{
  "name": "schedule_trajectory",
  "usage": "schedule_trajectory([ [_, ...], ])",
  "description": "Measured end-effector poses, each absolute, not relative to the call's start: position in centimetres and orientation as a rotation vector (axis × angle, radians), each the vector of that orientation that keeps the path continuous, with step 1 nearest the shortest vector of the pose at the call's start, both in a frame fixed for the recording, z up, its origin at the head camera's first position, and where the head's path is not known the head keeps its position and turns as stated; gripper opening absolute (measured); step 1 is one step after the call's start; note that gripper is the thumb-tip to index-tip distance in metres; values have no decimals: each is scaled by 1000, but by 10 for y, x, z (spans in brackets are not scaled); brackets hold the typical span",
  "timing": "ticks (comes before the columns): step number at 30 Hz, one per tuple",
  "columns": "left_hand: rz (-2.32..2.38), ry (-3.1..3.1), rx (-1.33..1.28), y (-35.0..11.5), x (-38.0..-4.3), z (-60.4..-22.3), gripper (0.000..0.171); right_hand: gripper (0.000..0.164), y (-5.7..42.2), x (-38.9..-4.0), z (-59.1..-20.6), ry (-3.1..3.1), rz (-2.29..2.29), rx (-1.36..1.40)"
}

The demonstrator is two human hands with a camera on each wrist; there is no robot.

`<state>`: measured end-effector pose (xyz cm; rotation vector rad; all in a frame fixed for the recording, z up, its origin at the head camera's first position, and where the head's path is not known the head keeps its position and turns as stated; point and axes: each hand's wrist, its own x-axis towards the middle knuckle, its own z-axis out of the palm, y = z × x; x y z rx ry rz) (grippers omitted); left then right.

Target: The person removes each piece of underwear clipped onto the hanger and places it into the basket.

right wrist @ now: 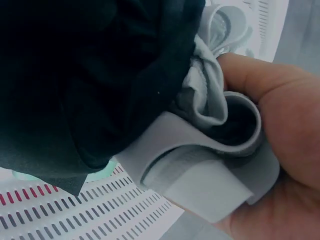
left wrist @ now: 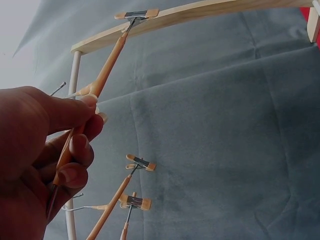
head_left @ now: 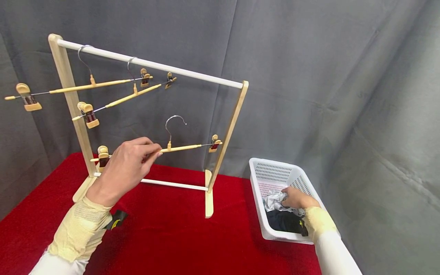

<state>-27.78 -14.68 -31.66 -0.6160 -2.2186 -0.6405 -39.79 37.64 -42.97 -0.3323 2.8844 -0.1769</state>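
My left hand (head_left: 128, 162) grips a wooden clip hanger (head_left: 183, 148) by its bar, just beside the hook's base. Thumb and fingers wrap the bar in the left wrist view; the hook points up, free of the rack's rail, and a clip sits at each end. At the right, my right hand (head_left: 297, 198) reaches into a white plastic basket (head_left: 255, 194). There it holds a bunched light grey garment (head_left: 274, 199), whose folded band (right wrist: 170, 132) lies between thumb and fingers in the right wrist view. A dark garment (head_left: 283, 221) lies against it.
A wooden rack with a white top rail (head_left: 192, 72) stands at the left on a red cloth (head_left: 165, 229). Two more clip hangers (head_left: 93, 84) hang from its rail, clips jutting forward. A grey curtain (head_left: 292, 76) closes off the back and right.
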Motion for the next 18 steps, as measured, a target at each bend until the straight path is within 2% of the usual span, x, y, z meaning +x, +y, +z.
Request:
schedule_trajectory([
  [7,-639,-2228,-608,-145,-278,-316,11,52,375,-398,-429,2874,-157,-301],
  [15,-610,-2210,-606,-144,-277,-313,11,34,375,-397,-428,2888,-240,-366],
  [18,-587,-2188,-608,-144,-278,-310,11,35,375,-395,-422,2864,-273,-345],
])
